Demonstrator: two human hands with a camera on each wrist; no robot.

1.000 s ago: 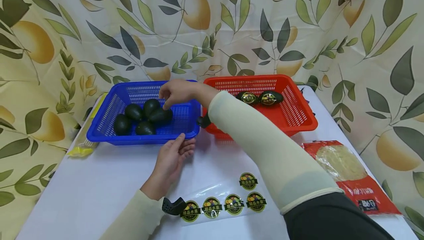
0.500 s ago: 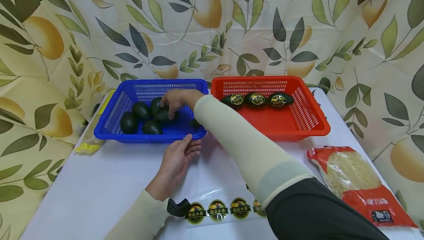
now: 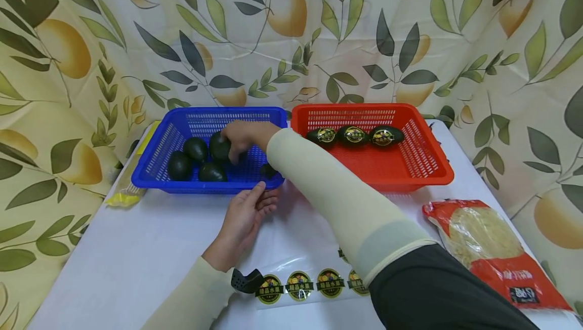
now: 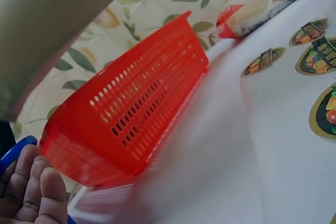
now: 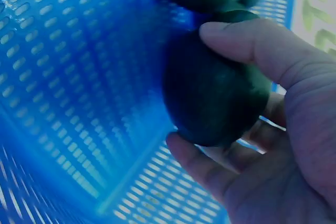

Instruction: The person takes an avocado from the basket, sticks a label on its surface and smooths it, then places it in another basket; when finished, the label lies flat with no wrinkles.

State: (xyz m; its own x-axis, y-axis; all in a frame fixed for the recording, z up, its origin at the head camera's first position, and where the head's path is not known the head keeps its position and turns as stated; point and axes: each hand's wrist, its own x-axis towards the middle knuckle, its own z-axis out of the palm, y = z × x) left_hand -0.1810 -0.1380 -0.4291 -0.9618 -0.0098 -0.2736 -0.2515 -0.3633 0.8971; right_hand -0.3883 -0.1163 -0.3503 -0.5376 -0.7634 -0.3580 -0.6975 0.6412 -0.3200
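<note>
Dark avocado [image 5: 212, 95] in right hand [image 3: 248, 135], apparently lifted

To my right I see a red basket [image 3: 425, 160] standing on the white table [image 3: 136, 249], just beside the blue one, with three dark avocados [image 3: 354, 135] lined up along its far wall, each wearing a round sticker. Near the table's front edge a clear sheet of round fruit stickers [image 3: 300, 285] lies flat, and a small black clip-like piece [image 3: 243, 280] sits at its left end. On the far right lies a red and clear packet of pale noodles [image 3: 489, 246]. A yellow packet [image 3: 122, 198] peeks out at the left table edge. Behind everything hangs a curtain printed with leaves and lemons [image 3: 291, 31].
</note>
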